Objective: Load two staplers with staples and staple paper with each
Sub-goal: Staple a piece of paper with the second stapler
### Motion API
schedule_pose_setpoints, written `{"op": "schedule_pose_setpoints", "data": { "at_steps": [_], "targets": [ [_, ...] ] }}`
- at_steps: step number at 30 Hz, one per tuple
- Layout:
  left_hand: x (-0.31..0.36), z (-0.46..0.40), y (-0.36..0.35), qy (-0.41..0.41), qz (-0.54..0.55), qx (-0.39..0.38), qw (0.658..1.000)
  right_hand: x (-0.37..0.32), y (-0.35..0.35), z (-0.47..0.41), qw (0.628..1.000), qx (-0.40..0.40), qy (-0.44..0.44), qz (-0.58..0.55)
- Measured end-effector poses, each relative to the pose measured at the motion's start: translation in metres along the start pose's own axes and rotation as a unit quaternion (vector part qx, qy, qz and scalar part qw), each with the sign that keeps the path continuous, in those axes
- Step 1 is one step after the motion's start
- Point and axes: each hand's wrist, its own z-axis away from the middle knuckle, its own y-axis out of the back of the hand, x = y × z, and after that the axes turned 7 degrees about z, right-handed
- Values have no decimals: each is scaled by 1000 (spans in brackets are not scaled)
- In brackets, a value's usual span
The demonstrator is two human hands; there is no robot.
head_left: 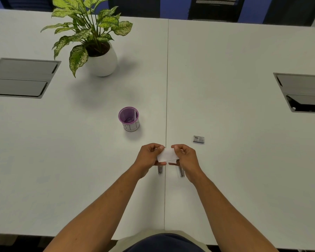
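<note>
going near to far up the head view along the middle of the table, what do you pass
stapler → folded paper held between left hand and right hand → purple cup → potted plant

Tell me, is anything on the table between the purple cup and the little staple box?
No. In the head view, only bare white table with its seam lies between the purple cup and the staple box.

tabletop [225, 170]: matt white, smooth | paper [167, 154]: plain white, matt | staplers [181, 173]: shiny metal | pot [106, 64]: smooth glossy white | cup [129, 119]: purple-lined | hatch panels [22, 78]: brushed grey metal
</note>
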Motion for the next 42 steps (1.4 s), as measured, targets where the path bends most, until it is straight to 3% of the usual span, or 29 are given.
{"op": "schedule_pose_setpoints", "data": {
  "at_steps": [10,19,23,28,42],
  "targets": [
    [0,0,-4,1,-4,0,1000,5,1,-3,999,30,22,31],
    [3,0,-5,-4,0,2,1000,-2,1,-5,1000,18,8,-24],
    [5,-1,-5,10,22,2,1000,-5,6,-3,999,-14,-12,-51],
    [6,-1,-3,27,40,-13,999,-7,15,-1,997,-53,49,2],
    [8,2,-8,11,3,-24,1000,-2,8,-3,997,2,82,10]
  ]
}}
